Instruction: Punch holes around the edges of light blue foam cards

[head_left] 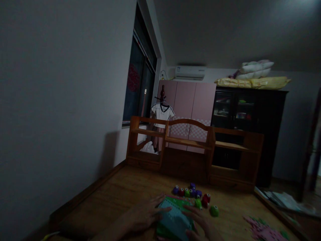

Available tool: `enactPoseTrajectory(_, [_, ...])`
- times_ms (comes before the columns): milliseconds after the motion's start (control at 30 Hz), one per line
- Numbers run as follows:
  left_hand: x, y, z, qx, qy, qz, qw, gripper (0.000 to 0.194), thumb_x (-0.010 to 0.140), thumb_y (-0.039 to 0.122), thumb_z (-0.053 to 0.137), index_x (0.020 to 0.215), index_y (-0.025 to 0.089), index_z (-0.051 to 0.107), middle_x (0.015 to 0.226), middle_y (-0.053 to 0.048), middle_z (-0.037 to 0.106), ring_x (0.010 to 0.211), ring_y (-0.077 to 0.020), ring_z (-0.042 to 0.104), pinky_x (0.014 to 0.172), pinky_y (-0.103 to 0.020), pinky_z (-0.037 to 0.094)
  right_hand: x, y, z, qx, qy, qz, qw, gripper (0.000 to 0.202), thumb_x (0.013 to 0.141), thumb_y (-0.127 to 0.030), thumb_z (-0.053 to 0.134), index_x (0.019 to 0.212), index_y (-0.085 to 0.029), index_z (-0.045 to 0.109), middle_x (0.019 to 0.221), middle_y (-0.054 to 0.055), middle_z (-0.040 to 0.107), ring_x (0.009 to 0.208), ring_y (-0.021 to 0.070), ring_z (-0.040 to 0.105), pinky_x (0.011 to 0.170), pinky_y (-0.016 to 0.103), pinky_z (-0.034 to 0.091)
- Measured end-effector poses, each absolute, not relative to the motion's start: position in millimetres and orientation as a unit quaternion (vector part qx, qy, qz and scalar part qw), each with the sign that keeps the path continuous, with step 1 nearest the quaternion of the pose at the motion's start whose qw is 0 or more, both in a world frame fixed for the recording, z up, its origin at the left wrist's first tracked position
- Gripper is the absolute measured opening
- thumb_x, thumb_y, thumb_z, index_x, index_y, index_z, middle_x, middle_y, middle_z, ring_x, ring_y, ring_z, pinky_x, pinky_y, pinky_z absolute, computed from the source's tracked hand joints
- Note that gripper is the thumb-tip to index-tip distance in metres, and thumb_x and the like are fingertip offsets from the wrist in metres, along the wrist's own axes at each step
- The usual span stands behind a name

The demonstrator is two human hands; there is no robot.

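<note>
A flat green and teal piece, like a booklet or card with a dotted edge (173, 217), lies on the wooden surface between my hands; the dim light hides its exact kind. My left hand (147, 212) reaches in from the left with fingers stretched out, the tips at its left edge. On the right side, my right hand (200, 219) has its fingers spread, some resting over its right part. Just beyond is a cluster of small spool-like pieces: purple (176, 190), red (206, 199) and green (214, 211).
A pile of pink and green pieces (265, 229) lies at the lower right. A wooden shelf unit (188, 142) closes off the far end of the surface. The wall (75, 117) runs along the left. Papers or bags (288, 201) lie beyond the right edge.
</note>
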State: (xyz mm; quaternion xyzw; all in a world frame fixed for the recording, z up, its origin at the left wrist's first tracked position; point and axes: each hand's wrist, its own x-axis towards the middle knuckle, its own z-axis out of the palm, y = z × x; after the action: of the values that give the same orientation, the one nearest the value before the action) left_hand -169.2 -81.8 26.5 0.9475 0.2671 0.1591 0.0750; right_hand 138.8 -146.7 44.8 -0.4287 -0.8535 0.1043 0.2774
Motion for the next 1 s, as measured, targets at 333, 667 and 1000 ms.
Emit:
enactPoseTrajectory(333, [-165,-86,35,0.943,0.272,0.19,0.013,0.058,0.086,0.02,0.05,0.137,0.039,0.031,0.144,-0.001,0.034,0.129,-0.024,0.036,0.103,-0.043,0.037,139,-130,18,-0.302,-0.87,0.058,0.385,0.026,0.081,-0.029,0.059,0.107,-0.031,0.064,0.105,0.007,0.067,0.101,0.0208,0.062,0.088,0.033,0.05])
enactPoseTrajectory(667, [-153,-97,45,0.942,0.213,0.26,-0.021,0.046,0.086,0.017,0.046,0.132,0.023,0.043,0.127,-0.006,0.055,0.114,-0.0172,0.053,0.096,-0.027,0.044,144,-123,38,-0.371,-0.83,0.061,0.412,0.02,0.086,-0.023,0.051,0.096,-0.027,0.068,0.108,0.008,0.066,0.101,0.0196,0.062,0.086,0.03,0.051])
enactPoseTrajectory(1000, [-145,-82,31,0.947,0.235,0.19,-0.107,0.049,0.089,0.022,0.047,0.137,0.024,0.036,0.141,-0.013,0.037,0.128,-0.0251,0.039,0.101,-0.037,0.041,152,-103,24,-0.409,-0.842,0.057,0.347,0.027,0.081,-0.019,0.052,0.104,-0.025,0.066,0.127,0.01,0.055,0.118,0.0247,0.051,0.098,0.041,0.044])
